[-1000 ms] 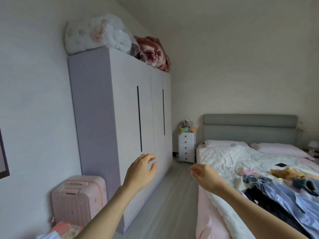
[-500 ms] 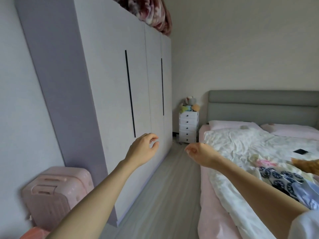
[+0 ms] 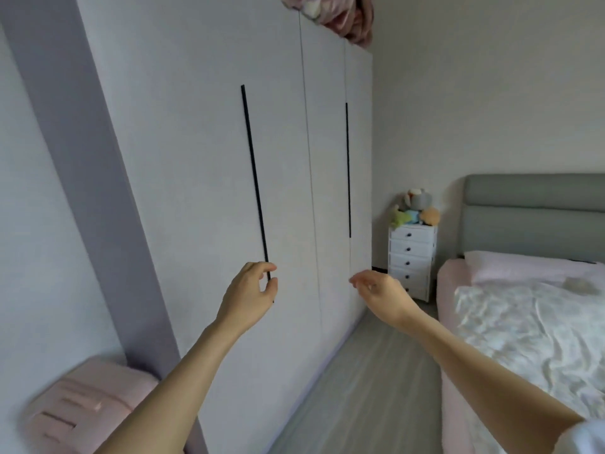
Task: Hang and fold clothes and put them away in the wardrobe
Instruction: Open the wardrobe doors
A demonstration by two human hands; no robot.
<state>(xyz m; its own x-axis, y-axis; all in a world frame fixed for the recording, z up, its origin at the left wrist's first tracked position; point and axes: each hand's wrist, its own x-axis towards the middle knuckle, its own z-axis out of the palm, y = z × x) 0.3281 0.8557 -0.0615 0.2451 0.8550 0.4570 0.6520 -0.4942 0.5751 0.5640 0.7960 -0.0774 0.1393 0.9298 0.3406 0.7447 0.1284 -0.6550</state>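
Observation:
The white wardrobe fills the left half of the view with its doors closed. Two thin black vertical handles run down the doors, one nearer and one farther. My left hand is raised in front of the lower end of the nearer handle, fingers loosely curled; the handle shows through the gap between thumb and forefinger, and I cannot tell whether they touch it. My right hand hovers before the far door with loosely curled fingers and holds nothing. No clothes are in view.
A pink suitcase stands at the lower left beside the wardrobe. A bed with a white quilt and grey headboard lies on the right. A white drawer unit topped with soft toys stands in the corner. Bedding sits on the wardrobe.
I have come closer to the wardrobe and the view has turned left. Both hands have risen toward the doors; the left hand now overlaps the nearer handle. The clothes on the bed have left view.

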